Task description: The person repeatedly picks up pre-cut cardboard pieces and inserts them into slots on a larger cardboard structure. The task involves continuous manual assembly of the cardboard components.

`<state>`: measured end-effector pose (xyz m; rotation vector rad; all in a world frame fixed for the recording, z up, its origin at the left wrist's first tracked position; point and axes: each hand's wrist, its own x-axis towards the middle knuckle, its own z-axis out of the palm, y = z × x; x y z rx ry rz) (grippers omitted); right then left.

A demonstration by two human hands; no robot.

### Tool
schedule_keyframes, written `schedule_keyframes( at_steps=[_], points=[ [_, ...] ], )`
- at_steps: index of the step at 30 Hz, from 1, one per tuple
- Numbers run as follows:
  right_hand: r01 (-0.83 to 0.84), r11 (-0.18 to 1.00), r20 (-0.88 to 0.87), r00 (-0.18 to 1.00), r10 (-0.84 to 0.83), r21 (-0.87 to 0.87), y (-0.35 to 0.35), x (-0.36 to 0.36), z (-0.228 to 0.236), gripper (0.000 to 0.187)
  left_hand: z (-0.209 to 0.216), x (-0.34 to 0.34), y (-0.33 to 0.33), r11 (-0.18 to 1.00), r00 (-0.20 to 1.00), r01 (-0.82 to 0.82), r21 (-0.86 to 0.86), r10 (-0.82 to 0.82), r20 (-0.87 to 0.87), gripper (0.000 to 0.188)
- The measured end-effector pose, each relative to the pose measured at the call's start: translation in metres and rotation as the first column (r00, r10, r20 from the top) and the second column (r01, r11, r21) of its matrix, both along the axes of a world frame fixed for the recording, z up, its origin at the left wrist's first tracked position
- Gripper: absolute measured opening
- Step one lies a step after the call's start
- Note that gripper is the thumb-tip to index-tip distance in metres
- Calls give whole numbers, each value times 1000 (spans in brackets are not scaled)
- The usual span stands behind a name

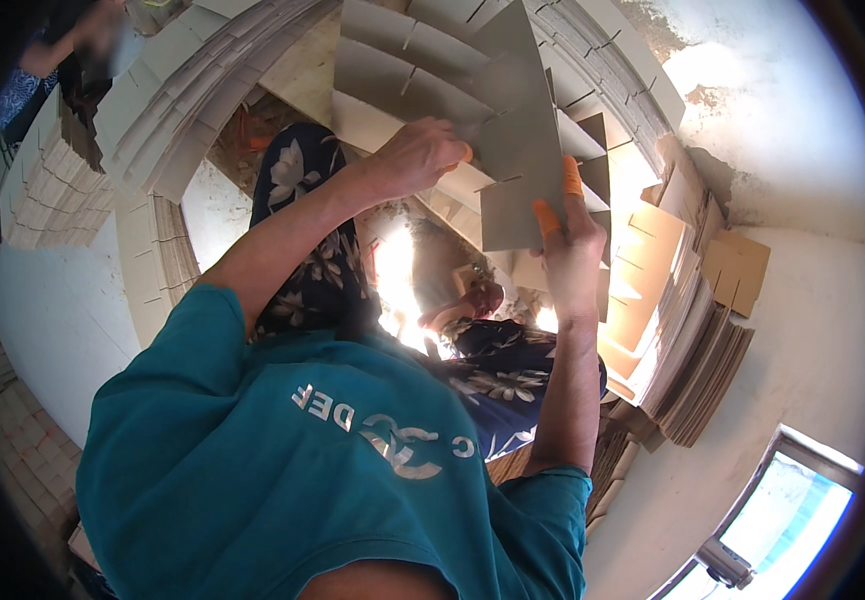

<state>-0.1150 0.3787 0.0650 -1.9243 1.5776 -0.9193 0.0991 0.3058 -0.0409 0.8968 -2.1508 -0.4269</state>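
My right hand (pixel 575 240) grips the lower right edge of a flat grey slotted cardboard strip (pixel 523 130), with orange covers on its finger and thumb. This strip stands upright across a partly assembled cardboard divider (pixel 393 75), whose several slotted strips cross one another. Left of it, my left hand (pixel 418 158) is closed, fingers curled in, beside the divider's strips. An orange cover shows on one of its fingertips; whether anything is pinched there is hidden. Both forearms reach forward over my lap.
Stacks of slotted cardboard strips stand at the far left (pixel 58 200), and along the back (pixel 613 60). More cardboard (pixel 703 370) leans by the wall at right. At the upper left another person's arm (pixel 48 52) shows. A window (pixel 783 510) is at lower right.
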Motion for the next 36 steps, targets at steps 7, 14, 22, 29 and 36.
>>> schedule_keyframes(
  at_steps=[7,14,22,29,36],
  points=[
    [-127,988,44,991,123,89,-11,7,-9,50,0,-2,-7,999,999,-36,-12,36,6,13],
    [-42,999,-285,958,39,-4,-15,8,-46,47,2,-6,-15,999,999,-48,25,48,12,11],
    [-184,982,-371,915,157,-40,-3,11,-45,60,6,-11,-9,998,998,-5,55,1,70,12],
    [-2,998,-359,933,-18,-56,9,-13,-59,53,9,-11,-8,998,997,60,19,-61,56,20],
    [433,722,-612,387,-690,-540,25,-221,-55,42,31,7,3,993,999,8,-115,-4,39,52]
  ],
)
